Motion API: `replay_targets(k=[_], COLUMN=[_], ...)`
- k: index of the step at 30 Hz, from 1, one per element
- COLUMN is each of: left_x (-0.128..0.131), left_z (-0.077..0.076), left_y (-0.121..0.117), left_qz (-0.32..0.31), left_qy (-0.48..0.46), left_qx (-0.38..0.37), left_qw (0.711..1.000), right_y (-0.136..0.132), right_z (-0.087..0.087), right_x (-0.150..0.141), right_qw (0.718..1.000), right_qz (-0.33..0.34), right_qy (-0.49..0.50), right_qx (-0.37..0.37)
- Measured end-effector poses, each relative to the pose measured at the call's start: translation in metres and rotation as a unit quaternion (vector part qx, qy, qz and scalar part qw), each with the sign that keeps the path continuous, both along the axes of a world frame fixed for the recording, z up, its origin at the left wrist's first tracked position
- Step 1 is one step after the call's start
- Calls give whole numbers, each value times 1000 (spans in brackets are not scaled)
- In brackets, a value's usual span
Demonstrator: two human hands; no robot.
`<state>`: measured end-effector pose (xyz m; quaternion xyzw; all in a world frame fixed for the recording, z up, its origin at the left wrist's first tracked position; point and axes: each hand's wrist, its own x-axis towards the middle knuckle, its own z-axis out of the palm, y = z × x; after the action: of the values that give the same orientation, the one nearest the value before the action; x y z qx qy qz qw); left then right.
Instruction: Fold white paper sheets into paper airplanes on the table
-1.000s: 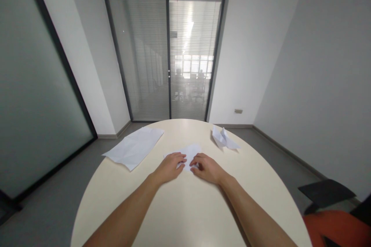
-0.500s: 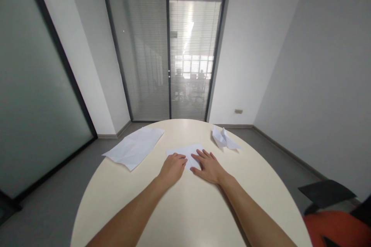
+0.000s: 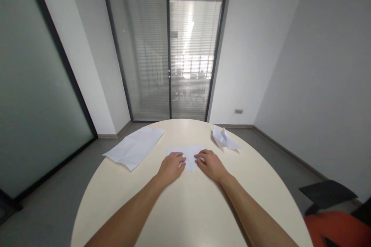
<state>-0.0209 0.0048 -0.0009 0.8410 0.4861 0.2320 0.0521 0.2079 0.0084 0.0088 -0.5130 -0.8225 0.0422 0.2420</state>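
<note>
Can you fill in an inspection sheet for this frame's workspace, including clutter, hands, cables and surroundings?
Surface: pale cream, round-edged table.
Item at hands: folded white paper sheet, tapering to a point towards the person.
Clutter: flat, creased white paper sheet at far left; folded white paper shape with raised points at far right.
Hands: left hand and right hand at opposite sides of the folded sheet, fingers bent; any pinch unclear.
Cables: nothing seen.
Surroundings: dark-framed glass partition with blinds; red-orange chair with black armrest.
</note>
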Motion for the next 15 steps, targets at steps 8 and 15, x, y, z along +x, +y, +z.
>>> replay_targets(k=[8,15], left_x=[-1,0], left_z=[-3,-2], left_y=[2,-6], left_qz=[8,0], left_qy=[-43,-29], left_qx=[5,28], left_qw=[999,999], right_y=[-2,-5], right_z=[0,-7], right_x=[-2,-5], right_qw=[1000,999], right_qz=[-5,46], right_qy=[12,-4], right_qx=[14,7])
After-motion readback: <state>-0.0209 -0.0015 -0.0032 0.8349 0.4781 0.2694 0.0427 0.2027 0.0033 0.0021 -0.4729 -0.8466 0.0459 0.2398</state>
